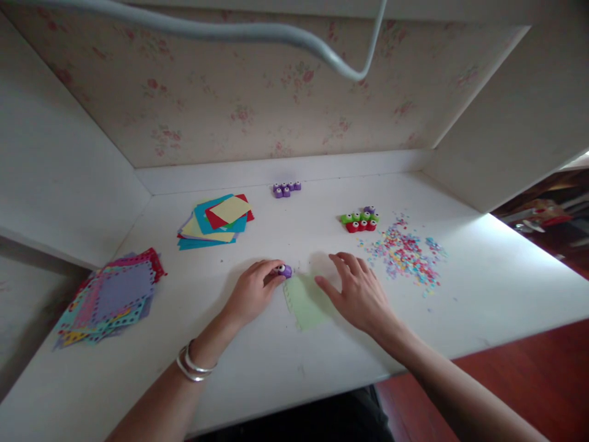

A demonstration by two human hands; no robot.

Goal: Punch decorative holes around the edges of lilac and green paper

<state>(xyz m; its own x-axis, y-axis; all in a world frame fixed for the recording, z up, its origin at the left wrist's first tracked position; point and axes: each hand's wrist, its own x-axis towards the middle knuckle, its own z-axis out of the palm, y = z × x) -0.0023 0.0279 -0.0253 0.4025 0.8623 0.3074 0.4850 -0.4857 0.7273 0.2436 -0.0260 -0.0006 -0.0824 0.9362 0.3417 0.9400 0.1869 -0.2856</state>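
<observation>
Between the thumb and fingers of my left hand [253, 291] is a small purple craft punch [286, 271], at the upper left corner of a light green paper sheet [309, 305]. Punched notches run down the sheet's left edge. My right hand [356, 288] is open, its fingers spread just over or beside the sheet's right side, and it holds nothing. The fingers of my left hand cover part of the punch. Whether the sheet's corner is inside the punch I cannot tell.
Punched colored sheets [117, 294] lie at the left, with a stack of plain colored paper [221, 218] behind them. Purple punches [285, 189] stand near the back wall. Green and red punches [361, 220] sit at right beside scattered paper confetti [407, 252]. A white cable [257, 32] hangs overhead.
</observation>
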